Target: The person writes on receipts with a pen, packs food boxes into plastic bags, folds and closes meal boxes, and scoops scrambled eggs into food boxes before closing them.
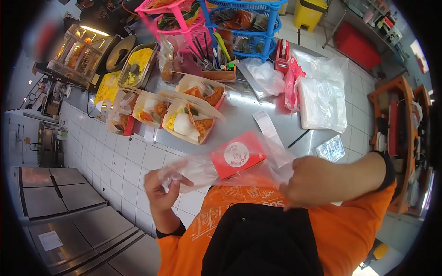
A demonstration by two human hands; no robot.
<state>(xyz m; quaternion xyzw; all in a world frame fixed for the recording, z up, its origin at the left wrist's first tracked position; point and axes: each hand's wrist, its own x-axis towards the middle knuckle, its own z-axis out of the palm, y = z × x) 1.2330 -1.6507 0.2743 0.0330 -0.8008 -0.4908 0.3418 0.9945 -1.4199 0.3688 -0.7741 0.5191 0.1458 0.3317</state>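
A clear plastic bag (199, 174) is stretched between my two hands in front of my orange shirt. Inside it sits a small red box (258, 159) with a round white logo. My left hand (161, 187) pinches one end of the bag, thumb against fingers. The other end is gripped by my right hand (309, 180), its fingers curled and partly hidden by the back of the hand. Just beyond the bag, an open food box (177, 134) holds rice, fried chicken and yellow egg. A paper receipt (267, 126) lies on the metal table (239, 112) behind the red box.
More open food boxes (146, 115) stand at the table's left. A stack of clear bags (323, 103) lies at the right. Pink baskets (177, 20) and a blue basket rack (246, 27) rise at the back, near a tray of yellow food (140, 60). Steel refrigerators (87, 221) stand lower left.
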